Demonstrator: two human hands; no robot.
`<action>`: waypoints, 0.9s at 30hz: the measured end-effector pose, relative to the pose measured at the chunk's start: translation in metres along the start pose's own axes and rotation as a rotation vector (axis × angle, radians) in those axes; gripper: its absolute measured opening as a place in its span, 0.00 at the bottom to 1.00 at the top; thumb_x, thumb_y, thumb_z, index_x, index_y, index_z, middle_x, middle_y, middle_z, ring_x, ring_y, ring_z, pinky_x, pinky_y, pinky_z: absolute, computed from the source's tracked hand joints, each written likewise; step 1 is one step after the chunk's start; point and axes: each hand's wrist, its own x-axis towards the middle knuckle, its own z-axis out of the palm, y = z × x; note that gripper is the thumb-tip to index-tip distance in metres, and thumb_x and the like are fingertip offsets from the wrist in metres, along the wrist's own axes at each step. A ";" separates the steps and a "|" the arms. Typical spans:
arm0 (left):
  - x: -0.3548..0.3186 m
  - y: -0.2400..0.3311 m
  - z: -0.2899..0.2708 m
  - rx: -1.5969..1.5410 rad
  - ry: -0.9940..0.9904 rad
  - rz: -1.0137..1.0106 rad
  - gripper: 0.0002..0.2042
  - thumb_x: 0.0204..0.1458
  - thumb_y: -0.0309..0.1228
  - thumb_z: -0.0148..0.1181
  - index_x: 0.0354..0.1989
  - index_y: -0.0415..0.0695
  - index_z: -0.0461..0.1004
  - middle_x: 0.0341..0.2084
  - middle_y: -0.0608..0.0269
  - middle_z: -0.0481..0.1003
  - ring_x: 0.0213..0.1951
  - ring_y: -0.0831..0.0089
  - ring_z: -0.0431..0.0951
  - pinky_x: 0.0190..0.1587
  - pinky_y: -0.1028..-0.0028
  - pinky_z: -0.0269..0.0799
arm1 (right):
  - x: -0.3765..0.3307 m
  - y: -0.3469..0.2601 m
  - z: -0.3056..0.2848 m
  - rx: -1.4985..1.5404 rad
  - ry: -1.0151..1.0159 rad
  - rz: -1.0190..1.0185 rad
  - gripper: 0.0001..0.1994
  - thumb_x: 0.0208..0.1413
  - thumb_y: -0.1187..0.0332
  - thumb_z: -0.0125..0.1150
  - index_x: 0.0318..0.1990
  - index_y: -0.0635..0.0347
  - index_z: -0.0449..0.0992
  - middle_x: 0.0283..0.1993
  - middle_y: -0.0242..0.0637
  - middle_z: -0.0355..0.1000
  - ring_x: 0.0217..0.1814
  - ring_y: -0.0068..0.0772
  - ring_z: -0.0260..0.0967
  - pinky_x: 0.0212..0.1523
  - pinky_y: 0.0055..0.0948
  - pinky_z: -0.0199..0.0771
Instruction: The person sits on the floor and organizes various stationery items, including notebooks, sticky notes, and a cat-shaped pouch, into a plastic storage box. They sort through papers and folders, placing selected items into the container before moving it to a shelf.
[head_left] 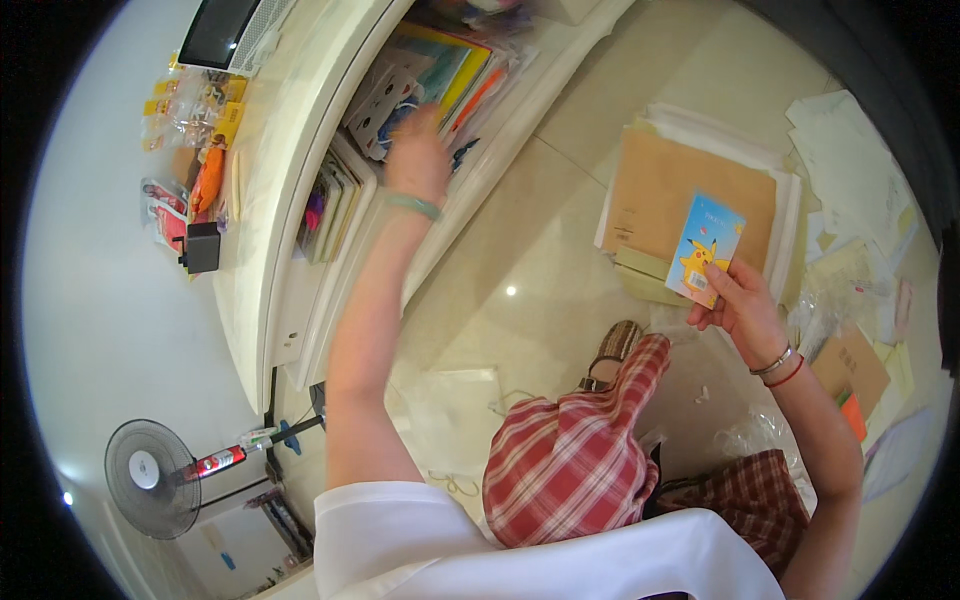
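My right hand (745, 310) grips a small blue booklet (712, 228) by its lower end, the thumb across its front. A yellow cartoon creature and a pale label show on its cover. Past it lies a large brown envelope (650, 175) atop white sheets on the floor. My left hand (418, 165), with a green bangle at the wrist, reaches into an open cabinet compartment. There it is over or against upright folders (465, 75) and a white card with dark holes (378, 110). Motion smears its fingers, so whether they hold anything is unclear.
The white cabinet (300, 110) runs along the left, packets and a black box (202, 248) on top. Loose papers (850, 160) and clear plastic bags lie on the tiled floor at right. A standing fan (150, 470) is at lower left. My knees in red plaid are below.
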 end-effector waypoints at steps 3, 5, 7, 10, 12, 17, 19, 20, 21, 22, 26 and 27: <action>0.025 -0.057 0.016 0.296 -0.096 -0.168 0.20 0.50 0.27 0.54 0.53 0.42 0.64 0.50 0.44 0.66 0.52 0.53 0.67 0.51 0.60 0.67 | 0.001 0.007 -0.010 0.031 0.019 0.012 0.14 0.59 0.61 0.50 0.44 0.64 0.67 0.34 0.37 0.71 0.26 0.27 0.70 0.27 0.24 0.70; 0.036 -0.104 0.034 0.404 -0.157 -0.275 0.19 0.52 0.29 0.50 0.54 0.42 0.64 0.52 0.42 0.65 0.55 0.52 0.66 0.53 0.59 0.66 | 0.000 0.007 -0.010 0.018 0.031 0.029 0.14 0.59 0.61 0.50 0.44 0.64 0.68 0.34 0.37 0.71 0.25 0.27 0.69 0.27 0.24 0.70; 0.033 -0.155 0.053 0.473 -0.148 -0.352 0.18 0.54 0.31 0.46 0.54 0.42 0.64 0.51 0.39 0.65 0.55 0.52 0.66 0.54 0.58 0.66 | 0.000 0.009 -0.005 0.010 0.015 0.040 0.14 0.59 0.61 0.51 0.43 0.64 0.68 0.34 0.36 0.71 0.25 0.26 0.69 0.27 0.23 0.69; 0.059 -0.129 0.046 0.405 -0.459 -0.497 0.17 0.57 0.32 0.39 0.53 0.42 0.65 0.47 0.38 0.69 0.52 0.51 0.70 0.53 0.59 0.67 | -0.003 0.006 -0.014 0.010 0.050 0.018 0.14 0.59 0.61 0.51 0.43 0.64 0.69 0.33 0.36 0.71 0.25 0.26 0.68 0.27 0.23 0.69; 0.055 -0.151 0.040 0.340 -0.325 -0.523 0.16 0.57 0.30 0.38 0.50 0.42 0.67 0.45 0.40 0.71 0.49 0.50 0.72 0.51 0.58 0.69 | -0.004 0.005 -0.014 0.006 0.030 0.005 0.15 0.59 0.61 0.51 0.43 0.65 0.68 0.33 0.36 0.71 0.25 0.26 0.68 0.27 0.23 0.69; 0.050 -0.071 -0.020 0.439 -0.293 -0.382 0.14 0.56 0.29 0.39 0.45 0.45 0.71 0.42 0.42 0.73 0.45 0.49 0.73 0.47 0.55 0.70 | -0.008 -0.001 -0.024 -0.004 0.053 -0.030 0.14 0.58 0.61 0.52 0.43 0.65 0.69 0.33 0.36 0.71 0.26 0.25 0.68 0.28 0.23 0.70; 0.044 -0.033 -0.047 0.379 -0.269 -0.337 0.14 0.56 0.29 0.40 0.48 0.44 0.70 0.40 0.43 0.74 0.44 0.48 0.74 0.44 0.57 0.70 | -0.008 -0.004 -0.026 -0.029 0.059 -0.051 0.14 0.58 0.62 0.53 0.43 0.65 0.69 0.33 0.36 0.71 0.26 0.24 0.68 0.29 0.23 0.70; 0.039 -0.019 -0.055 0.347 -0.256 -0.310 0.15 0.56 0.28 0.41 0.49 0.44 0.70 0.39 0.43 0.74 0.43 0.48 0.74 0.43 0.58 0.71 | -0.010 -0.008 -0.026 -0.052 0.065 -0.067 0.13 0.58 0.63 0.53 0.43 0.64 0.69 0.33 0.36 0.71 0.26 0.24 0.68 0.29 0.22 0.69; 0.031 -0.014 -0.061 0.270 -0.178 -0.238 0.14 0.58 0.31 0.40 0.48 0.45 0.71 0.34 0.44 0.76 0.38 0.47 0.76 0.42 0.57 0.70 | -0.011 -0.010 -0.025 -0.073 0.064 -0.081 0.13 0.58 0.63 0.53 0.43 0.64 0.69 0.33 0.35 0.71 0.26 0.23 0.67 0.29 0.22 0.69; 0.027 -0.004 -0.067 0.169 -0.178 -0.222 0.15 0.58 0.31 0.41 0.49 0.45 0.71 0.34 0.45 0.76 0.38 0.48 0.76 0.41 0.58 0.70 | -0.011 -0.011 -0.027 -0.117 0.062 -0.105 0.13 0.58 0.63 0.53 0.44 0.64 0.69 0.33 0.34 0.70 0.26 0.22 0.67 0.29 0.21 0.68; 0.020 0.055 -0.098 -0.255 -0.205 -0.188 0.15 0.58 0.33 0.44 0.51 0.44 0.70 0.34 0.48 0.76 0.36 0.52 0.77 0.38 0.63 0.71 | -0.015 -0.016 -0.034 -0.301 0.081 -0.252 0.13 0.58 0.65 0.53 0.46 0.63 0.67 0.31 0.30 0.69 0.25 0.18 0.63 0.28 0.19 0.65; 0.018 0.070 -0.103 -0.365 -0.218 -0.189 0.15 0.58 0.33 0.44 0.51 0.44 0.70 0.34 0.48 0.77 0.35 0.54 0.77 0.37 0.65 0.71 | -0.018 -0.019 -0.034 -0.350 0.093 -0.302 0.13 0.58 0.66 0.53 0.47 0.63 0.67 0.31 0.29 0.68 0.25 0.17 0.62 0.28 0.19 0.64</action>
